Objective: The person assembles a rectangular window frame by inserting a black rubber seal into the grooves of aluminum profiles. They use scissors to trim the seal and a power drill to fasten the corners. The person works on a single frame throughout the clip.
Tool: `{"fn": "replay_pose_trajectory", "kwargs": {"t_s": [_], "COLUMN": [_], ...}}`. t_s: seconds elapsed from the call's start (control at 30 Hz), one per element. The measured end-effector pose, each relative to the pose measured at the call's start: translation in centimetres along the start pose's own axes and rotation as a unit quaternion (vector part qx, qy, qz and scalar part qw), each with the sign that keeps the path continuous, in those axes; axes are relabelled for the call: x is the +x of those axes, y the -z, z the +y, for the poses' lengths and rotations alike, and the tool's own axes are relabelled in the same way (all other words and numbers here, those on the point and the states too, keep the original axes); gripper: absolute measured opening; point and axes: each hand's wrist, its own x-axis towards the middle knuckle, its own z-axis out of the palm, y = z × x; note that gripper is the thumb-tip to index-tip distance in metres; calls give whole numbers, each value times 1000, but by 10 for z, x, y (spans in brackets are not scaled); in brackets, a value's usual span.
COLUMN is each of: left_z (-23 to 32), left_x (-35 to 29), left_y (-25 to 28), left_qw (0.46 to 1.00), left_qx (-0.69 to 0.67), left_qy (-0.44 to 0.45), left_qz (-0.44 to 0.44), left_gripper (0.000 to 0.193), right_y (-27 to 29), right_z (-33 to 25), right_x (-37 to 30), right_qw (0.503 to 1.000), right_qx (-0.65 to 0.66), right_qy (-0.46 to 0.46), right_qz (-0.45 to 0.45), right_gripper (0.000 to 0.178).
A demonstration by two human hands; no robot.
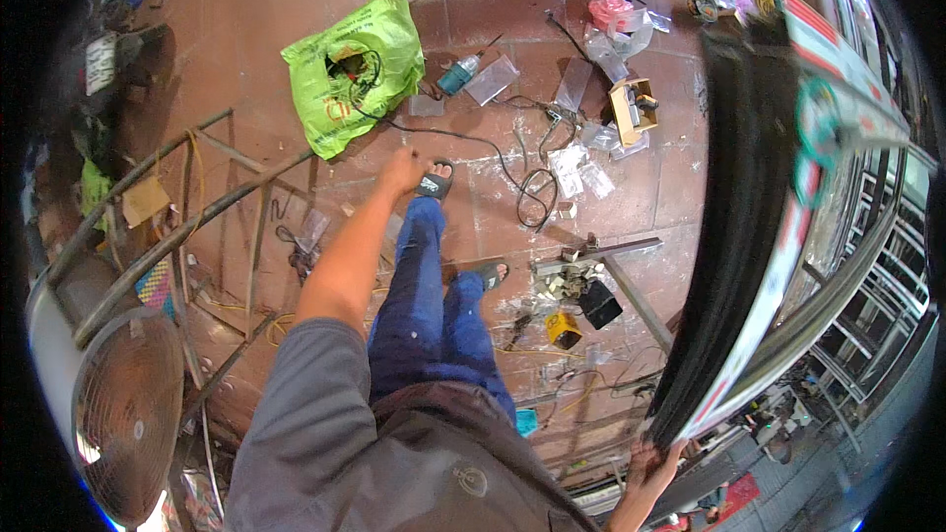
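Observation:
My left hand (402, 170) hangs in front of me, above my sandaled foot. Its fingers are loosely curled and I see nothing in them. Low on the right, my right hand (652, 473) is closed around the near end of a long black metal profile (739, 207). That profile runs up the right side, bent by the lens. Beside it lies a long strip with white and red film (788, 227), and a teal band or tape (816, 133) wraps its upper part.
A green plastic bag (394, 44), a power tool (457, 76), cables (537, 202) and an open cardboard box (631, 123) lie on the tiled floor. A fan (128, 414) and metal frame (177, 236) stand left. Black and yellow containers (564, 330) sit near my feet.

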Motion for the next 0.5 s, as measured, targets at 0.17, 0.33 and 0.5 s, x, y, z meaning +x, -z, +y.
{"fn": "replay_pose_trajectory", "kwargs": {"t_s": [0.17, 0.33, 0.5], "left_z": [65, 121, 109], "left_x": [129, 215, 263], "left_y": [10, 7, -27], "left_qw": [995, 982, 984], "left_qx": [54, 157, 176], "left_qy": [-47, -56, -39], "left_qz": [70, 94, 14], "left_gripper": [79, 88, 81], "right_y": [24, 73, 6], "right_z": [10, 13, 27], "right_x": [8, 4, -4], "right_qw": [995, 986, 973], "right_qx": [-33, -105, -135], "right_qy": [24, 28, 33], "right_qz": [89, 129, 185], "right_gripper": [65, 77, 60]}}
